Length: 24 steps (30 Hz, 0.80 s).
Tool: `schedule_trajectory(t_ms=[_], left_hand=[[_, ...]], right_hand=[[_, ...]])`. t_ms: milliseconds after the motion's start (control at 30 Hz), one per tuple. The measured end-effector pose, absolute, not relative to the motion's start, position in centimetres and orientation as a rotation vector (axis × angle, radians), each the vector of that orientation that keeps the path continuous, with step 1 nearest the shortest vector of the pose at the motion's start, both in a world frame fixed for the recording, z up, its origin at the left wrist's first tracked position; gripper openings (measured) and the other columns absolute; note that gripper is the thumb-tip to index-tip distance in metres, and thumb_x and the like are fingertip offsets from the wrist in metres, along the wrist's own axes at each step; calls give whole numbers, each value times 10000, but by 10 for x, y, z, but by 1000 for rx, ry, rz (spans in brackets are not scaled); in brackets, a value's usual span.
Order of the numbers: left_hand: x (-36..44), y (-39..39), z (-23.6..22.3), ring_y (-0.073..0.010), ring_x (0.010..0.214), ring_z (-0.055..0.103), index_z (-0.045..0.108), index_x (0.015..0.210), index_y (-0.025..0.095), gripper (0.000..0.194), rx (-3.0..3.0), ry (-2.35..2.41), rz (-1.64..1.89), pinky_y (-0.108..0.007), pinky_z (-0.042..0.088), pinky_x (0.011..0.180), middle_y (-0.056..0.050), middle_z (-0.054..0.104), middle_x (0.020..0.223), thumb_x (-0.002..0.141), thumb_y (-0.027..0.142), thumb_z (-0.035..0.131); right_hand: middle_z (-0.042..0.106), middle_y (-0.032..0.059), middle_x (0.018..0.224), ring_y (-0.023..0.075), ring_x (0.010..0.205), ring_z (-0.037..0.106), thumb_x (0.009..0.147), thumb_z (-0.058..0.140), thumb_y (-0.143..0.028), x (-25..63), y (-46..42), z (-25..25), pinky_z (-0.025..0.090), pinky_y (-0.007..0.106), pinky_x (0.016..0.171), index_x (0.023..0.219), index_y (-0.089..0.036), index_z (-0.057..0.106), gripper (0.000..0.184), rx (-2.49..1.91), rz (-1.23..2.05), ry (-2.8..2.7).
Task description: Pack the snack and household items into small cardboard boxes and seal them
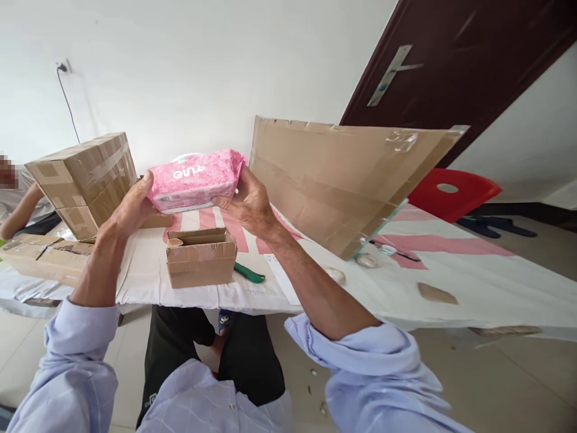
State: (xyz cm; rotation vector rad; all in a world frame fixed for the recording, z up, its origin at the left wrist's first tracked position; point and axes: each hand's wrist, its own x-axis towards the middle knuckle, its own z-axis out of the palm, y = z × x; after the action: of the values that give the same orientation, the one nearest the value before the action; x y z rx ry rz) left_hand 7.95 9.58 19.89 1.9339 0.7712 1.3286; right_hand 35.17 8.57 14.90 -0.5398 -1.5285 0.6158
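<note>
Between my two hands I hold a pink soft pack, like a pack of wipes (196, 177), with white lettering on its side. My left hand (133, 207) grips its left end, the thumb along the near edge. My right hand (249, 203) closes round the right end, fingers partly hidden behind it. The pack is raised above the table, apart from it. Below it stands a small open cardboard box (201, 267), with its top edge cut rough. A green curved handle (249, 273) sticks out beside the box, its other end hidden.
Taped cartons (85, 180) are stacked at the left, near another person's arm (22, 213). A big cardboard sheet (333, 174) leans at the back. Tape rolls (366, 260) and a cardboard scrap (437, 293) lie on the cloth-covered table (478, 279). Behind is a red chair (455, 192).
</note>
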Motion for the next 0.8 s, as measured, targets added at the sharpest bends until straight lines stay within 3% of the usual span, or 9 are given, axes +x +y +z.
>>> schedule_trajectory(t_ms=[100, 200, 333, 533, 700, 800], left_hand=[[73, 102, 204, -413, 1147, 779, 773, 1311, 196, 865, 1894, 753, 1046, -537, 671, 912, -140, 784, 1195, 741, 840, 867], [68, 115, 201, -370, 1123, 768, 794, 1291, 281, 837, 1920, 757, 1089, -474, 672, 904, -95, 783, 1216, 568, 615, 1051], [58, 136, 187, -331, 1083, 739, 799, 1242, 237, 782, 1980, 793, 1250, -421, 627, 896, -90, 778, 1182, 581, 570, 1050], [13, 185, 145, -344, 1239, 647, 756, 1235, 182, 761, 2213, 1122, 1387, -438, 539, 1077, -117, 719, 1287, 617, 563, 987], [-15, 229, 82, -381, 1311, 595, 726, 1192, 201, 696, 2213, 1385, 1257, -519, 439, 1206, -131, 692, 1316, 607, 511, 941], [-18, 248, 44, -373, 1306, 577, 709, 1145, 183, 656, 2197, 1454, 1194, -512, 432, 1212, -143, 670, 1274, 615, 513, 910]], right_hand=[[682, 82, 1466, 398, 1509, 528, 768, 933, -742, 352, 85, 154, 518, 599, 1241, 1430, -302, 673, 837, -557, 524, -1611], [659, 76, 1516, 393, 1539, 502, 849, 905, -680, 348, 88, 157, 427, 611, 1324, 1437, -323, 686, 722, -549, 415, -1704], [593, 71, 1600, 392, 1597, 436, 821, 946, -635, 352, 105, 138, 359, 608, 1373, 1485, -351, 676, 771, -608, 376, -1744], [514, 129, 1704, 427, 1610, 440, 763, 970, -675, 398, 125, 65, 439, 681, 1285, 1565, -354, 630, 928, -913, 749, -1680], [454, 199, 1764, 452, 1650, 404, 677, 991, -742, 432, 121, 7, 444, 694, 1273, 1698, -328, 496, 1208, -1013, 1174, -1605], [371, 197, 1815, 443, 1678, 361, 585, 1059, -679, 435, 116, -20, 443, 655, 1286, 1757, -332, 392, 1392, -1003, 1293, -1589]])
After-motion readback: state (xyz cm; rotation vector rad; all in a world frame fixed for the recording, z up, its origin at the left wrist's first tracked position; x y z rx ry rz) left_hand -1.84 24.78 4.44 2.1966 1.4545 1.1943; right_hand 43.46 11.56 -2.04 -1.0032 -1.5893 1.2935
